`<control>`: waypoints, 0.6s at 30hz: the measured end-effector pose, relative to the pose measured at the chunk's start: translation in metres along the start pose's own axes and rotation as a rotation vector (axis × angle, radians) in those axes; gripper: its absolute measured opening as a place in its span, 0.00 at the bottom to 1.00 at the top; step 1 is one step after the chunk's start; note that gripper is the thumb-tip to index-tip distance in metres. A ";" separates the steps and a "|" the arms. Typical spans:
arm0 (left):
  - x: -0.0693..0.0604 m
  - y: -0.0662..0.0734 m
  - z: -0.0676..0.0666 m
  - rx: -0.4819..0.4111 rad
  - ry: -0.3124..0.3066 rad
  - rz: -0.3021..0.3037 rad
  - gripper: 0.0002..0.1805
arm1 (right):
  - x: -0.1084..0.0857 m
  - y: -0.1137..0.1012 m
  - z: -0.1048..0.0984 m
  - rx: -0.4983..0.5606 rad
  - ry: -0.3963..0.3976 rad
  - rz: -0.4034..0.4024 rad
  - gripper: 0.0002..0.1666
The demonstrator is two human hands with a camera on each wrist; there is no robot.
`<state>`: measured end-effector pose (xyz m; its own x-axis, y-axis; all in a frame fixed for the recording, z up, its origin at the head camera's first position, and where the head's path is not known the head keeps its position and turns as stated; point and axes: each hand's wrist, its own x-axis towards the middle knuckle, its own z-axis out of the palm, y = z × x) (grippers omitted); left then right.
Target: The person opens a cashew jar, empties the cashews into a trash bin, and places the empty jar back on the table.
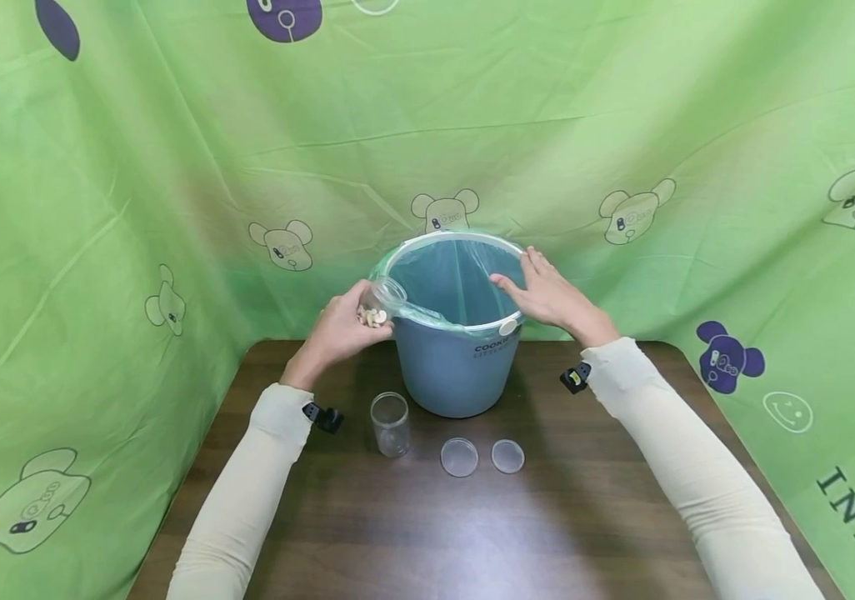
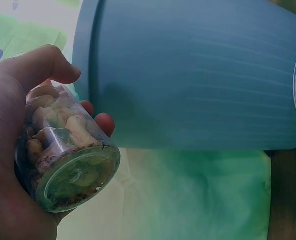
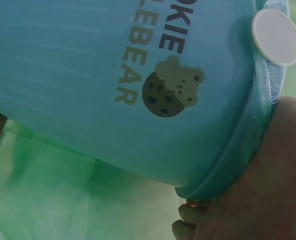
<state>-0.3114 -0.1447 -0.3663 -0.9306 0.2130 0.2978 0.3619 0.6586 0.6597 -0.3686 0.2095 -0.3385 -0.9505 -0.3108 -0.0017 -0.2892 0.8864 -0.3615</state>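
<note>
My left hand (image 1: 341, 327) grips a clear plastic jar (image 2: 80, 172) holding chunky pale tan pieces (image 1: 372, 317), with dark crumbs at its base. The lidless jar leans at the left rim of a blue trash bin (image 1: 457, 375), its mouth towards the bin. A thin green bag (image 1: 427, 317) lines the bin and folds over its white rim. On the right side of that rim rests my right hand (image 1: 551, 293), fingers extended and thumb over the opening. The right wrist view shows its fingertips (image 3: 190, 215) beside the rim's outside.
A second clear jar (image 1: 390, 425), lidless, stands on the brown wooden table (image 1: 397, 533) in front of the bin. Two round clear lids, a left lid (image 1: 460, 457) and a right lid (image 1: 507, 457), lie flat beside it. Green printed cloth (image 1: 367, 125) hangs behind and at both sides.
</note>
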 end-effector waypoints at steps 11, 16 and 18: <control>0.004 0.000 -0.002 0.013 -0.013 0.003 0.27 | 0.000 0.001 0.001 -0.005 0.008 -0.006 0.63; 0.007 0.001 -0.005 0.031 -0.029 0.005 0.25 | 0.000 0.000 0.003 -0.024 0.017 -0.013 0.62; 0.009 0.002 -0.007 0.038 -0.035 0.003 0.26 | 0.000 0.000 0.003 -0.024 0.024 -0.020 0.61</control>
<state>-0.3182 -0.1462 -0.3573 -0.9313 0.2391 0.2749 0.3625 0.6847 0.6323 -0.3683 0.2088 -0.3419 -0.9470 -0.3201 0.0280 -0.3103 0.8883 -0.3385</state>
